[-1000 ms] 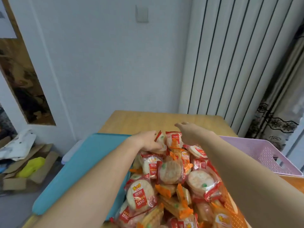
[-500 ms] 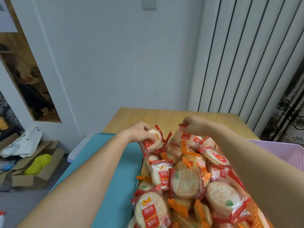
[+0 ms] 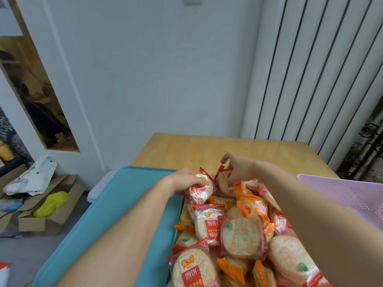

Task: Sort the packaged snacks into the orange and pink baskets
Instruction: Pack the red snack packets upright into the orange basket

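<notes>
A heap of packaged rice-cracker snacks (image 3: 236, 235), in red-edged and orange-edged wrappers, fills the lower middle of the head view. My left hand (image 3: 184, 180) grips a red-edged snack packet (image 3: 201, 189) at the far left top of the heap. My right hand (image 3: 238, 166) pinches the upper corner of another red-edged packet (image 3: 224, 180) just to the right of it. The pink basket (image 3: 352, 195) stands at the right, partly behind my right forearm. The orange basket is hidden under the heap.
A teal tray (image 3: 124, 214) lies left of the heap on the wooden table (image 3: 207, 150). Cardboard boxes (image 3: 51, 204) and a white bag (image 3: 31, 177) lie on the floor at the left. A wall and ribbed panels stand behind the table.
Both hands closed on packets at the top of the heap and lifted them slightly. The camera tilted and shifted, so the pink basket slid to the right edge.
</notes>
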{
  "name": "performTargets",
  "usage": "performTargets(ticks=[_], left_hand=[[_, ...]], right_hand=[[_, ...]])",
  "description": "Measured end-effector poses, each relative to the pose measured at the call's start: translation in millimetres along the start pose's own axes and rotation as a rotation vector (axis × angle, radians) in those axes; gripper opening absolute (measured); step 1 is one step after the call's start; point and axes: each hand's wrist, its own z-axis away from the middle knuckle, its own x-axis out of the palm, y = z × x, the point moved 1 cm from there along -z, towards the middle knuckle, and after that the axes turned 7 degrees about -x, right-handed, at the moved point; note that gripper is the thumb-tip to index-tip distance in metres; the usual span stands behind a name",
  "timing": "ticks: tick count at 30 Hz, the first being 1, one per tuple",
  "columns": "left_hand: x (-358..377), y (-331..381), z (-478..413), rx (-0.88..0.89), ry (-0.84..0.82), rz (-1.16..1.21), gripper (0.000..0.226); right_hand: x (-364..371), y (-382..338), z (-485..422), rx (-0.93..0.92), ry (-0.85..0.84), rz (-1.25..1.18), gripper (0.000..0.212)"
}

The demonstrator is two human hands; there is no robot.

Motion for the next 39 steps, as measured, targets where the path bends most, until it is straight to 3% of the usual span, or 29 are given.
performTargets(ticks=[5, 9, 13, 18, 24, 27, 31, 33, 39], left_hand=[[2.0, -7.1, -3.5, -0.014, 0.028, 0.11, 0.019], [7.3, -2.0, -0.2, -0.034, 0.02, 0.159, 0.019], [12.2, 2.6, -7.8, -0.068, 0.046, 0.117, 0.031], [14.6, 12.7, -23.1, 0.009, 0.227, -0.189, 0.027], [15.0, 27.9, -31.6, -0.016, 0.153, -0.365, 0.034], [11.3, 32.8, -30.6, 0.053, 0.192, -0.393, 0.028], [-0.8, 42.2, -9.4, 0.225, 0.401, -0.23, 0.042], [-3.5, 51.3, 10.2, 0.309, 0.449, -0.061, 0.047], [44.4, 85.4, 76.6, 0.378, 0.343, 0.313, 0.066]], right_hand=[[-12.9, 10.8, 11.2, 0.027, 0.213, -0.076, 0.024], [-12.4, 20.6, 12.9, 0.123, 0.31, -0.192, 0.02], [-4.1, 23.7, 8.6, 0.177, 0.365, -0.263, 0.025], [-0.2, 20.1, -3.1, 0.171, 0.441, -0.37, 0.033], [3.6, 15.6, -19.2, 0.189, 0.388, -0.396, 0.048], [3.2, 11.7, -17.5, 0.177, 0.41, -0.373, 0.05], [-12.2, 4.8, 4.4, 0.14, 0.507, -0.461, 0.04], [-23.1, 5.5, 21.6, 0.113, 0.55, -0.516, 0.045], [-52.6, 16.4, 132.0, 0.075, 0.704, -0.663, 0.011]])
